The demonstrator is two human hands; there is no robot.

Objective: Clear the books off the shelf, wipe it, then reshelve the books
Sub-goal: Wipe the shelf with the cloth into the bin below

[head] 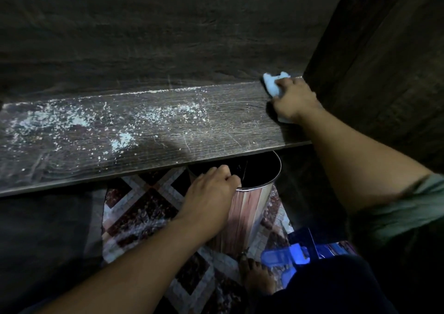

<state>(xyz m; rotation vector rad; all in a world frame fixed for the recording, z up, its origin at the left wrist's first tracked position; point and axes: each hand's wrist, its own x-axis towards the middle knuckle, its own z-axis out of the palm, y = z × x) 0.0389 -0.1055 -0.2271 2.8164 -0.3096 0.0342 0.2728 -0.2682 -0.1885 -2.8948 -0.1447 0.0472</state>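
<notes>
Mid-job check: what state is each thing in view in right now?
Dark wooden shelf: bookless; white dust across left and middle.
Light blue cloth: pressed into the shelf's back right corner.
Right hand: grips the cloth.
Round metal bin: upright, open-topped, partly under the shelf's front edge.
Left hand: holds the bin's rim.
Blue plastic item: lying on the floor; kind unclear.

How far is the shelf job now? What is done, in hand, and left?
Done: the shelf in view carries no books. In hand: the right hand holds a pale blue sponge at the shelf's right back corner, and the left hand grips the rim of a bin under the front edge. Left: white dust covers the left and middle parts; reshelving is not yet begun.
</notes>
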